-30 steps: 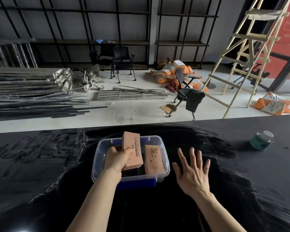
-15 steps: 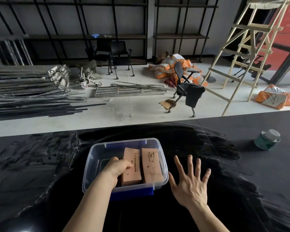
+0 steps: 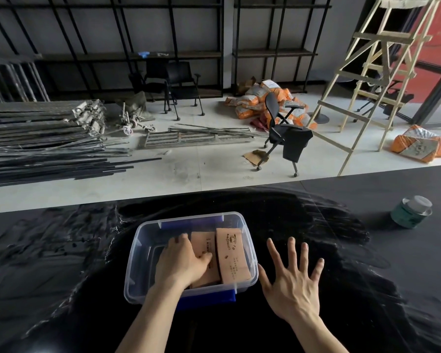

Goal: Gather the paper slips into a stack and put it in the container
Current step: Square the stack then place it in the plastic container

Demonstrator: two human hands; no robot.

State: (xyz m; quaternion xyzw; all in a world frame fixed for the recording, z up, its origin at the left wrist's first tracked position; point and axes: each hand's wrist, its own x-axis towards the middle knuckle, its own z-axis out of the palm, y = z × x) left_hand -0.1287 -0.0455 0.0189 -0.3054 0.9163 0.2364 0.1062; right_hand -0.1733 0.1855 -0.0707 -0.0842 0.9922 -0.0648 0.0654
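A: Where were the slips?

B: Inside the clear container (image 3: 250, 253), in two tan stacks side by side. The right stack (image 3: 231, 256) lay flat against the container's right wall; the left stack (image 3: 206, 250) lay just beside it, under the left hand (image 3: 182, 263).

A: Gripped?

B: The fingers were curled over its left edge, thumb on top, so I'd call it held, pressed down onto the container floor. The right hand (image 3: 292, 286) was spread wide and empty on the black table (image 3: 367, 263), just right of the container.

A: How would they handle?

B: Light and thin, I'd guess, and likely to fan apart. Pinching across the long edges should keep them together.

A: Anything else in there?

B: A blue lid (image 3: 206, 298) sat under the container.
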